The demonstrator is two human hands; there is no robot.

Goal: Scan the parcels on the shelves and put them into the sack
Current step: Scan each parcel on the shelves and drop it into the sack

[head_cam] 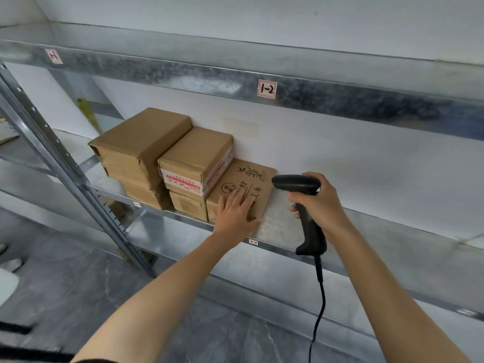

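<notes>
Fingers [239, 203] of left hand [233, 217] spread flat on printed box [258, 183]; right hand [323, 203] grips scanner [296, 184]. No barcode shows on top, so a scan may miss.

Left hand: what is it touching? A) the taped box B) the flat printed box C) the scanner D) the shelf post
B: the left hand lies flat on the printed box; the right hand grips the scanner.
</notes>
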